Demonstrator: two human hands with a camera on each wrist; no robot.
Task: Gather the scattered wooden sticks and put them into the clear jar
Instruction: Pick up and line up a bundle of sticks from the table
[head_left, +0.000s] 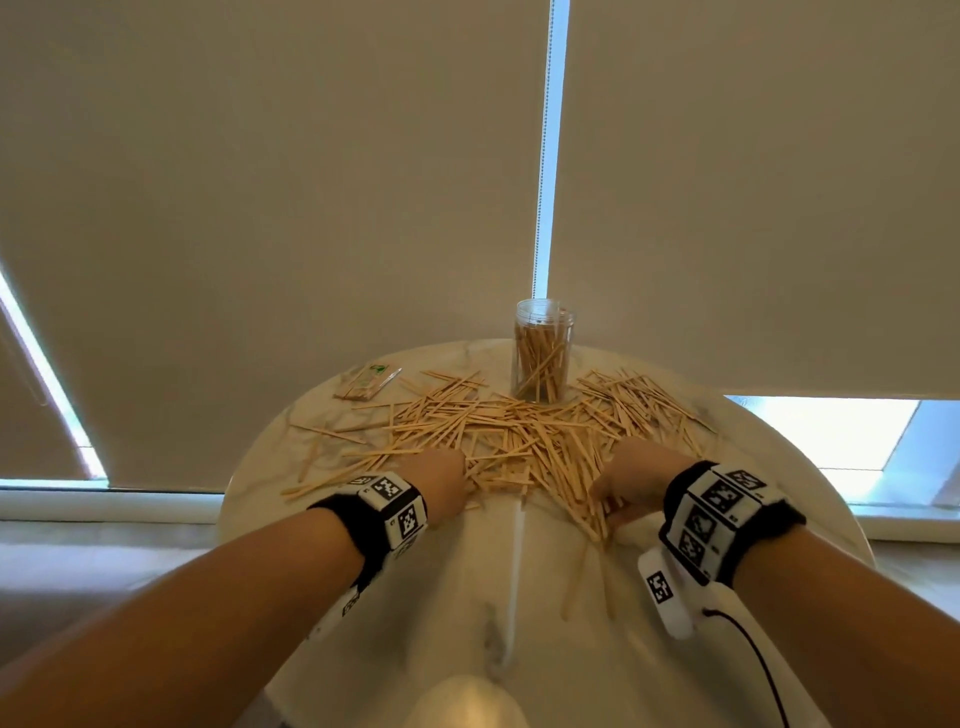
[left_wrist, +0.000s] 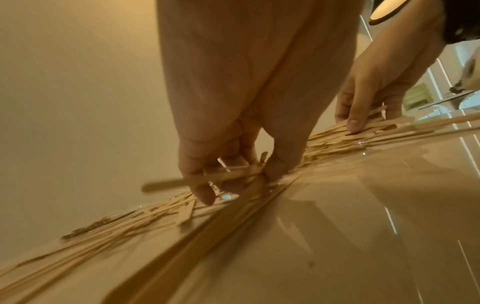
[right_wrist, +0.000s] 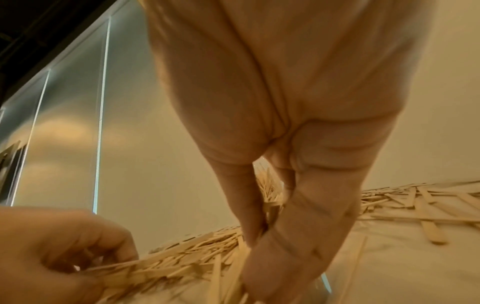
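1. While both hands work the near edge of the heap, the step in hand looks like gathering a bundle; the left hand (head_left: 441, 480) has fingers and thumb curled round a small sheaf of wooden sticks (head_left: 519, 436), as the left wrist view shows, with one stick jutting out sideways from the grip.
2. On the jar's near right, the right hand (head_left: 631, 480) pinches into the pile with thumb and fingers drawn close together; it appears to be closing on a few sticks, though how many it has I cannot tell.
3. To do this well, I judge the sticks should be squared up before lifting — tap the ends on the table (head_left: 545, 597) so they lie parallel; a crossed bundle will jam at the jar's mouth.
4. Keep the bundles modest; a loose stick like the jutting one is likely to slip out on the way.
5. The clear jar (head_left: 543, 353) stands upright at the far edge of the table, lid off, just behind the middle of the heap — it is already partly filled with sticks standing and leaning inside.
6. Most sticks lie spread on the table in front of the jar and to both its sides; a few strays lie nearer the person than the heap.
7. Left of the jar lies a small clear packet (head_left: 366, 384); its contents are too small to tell.
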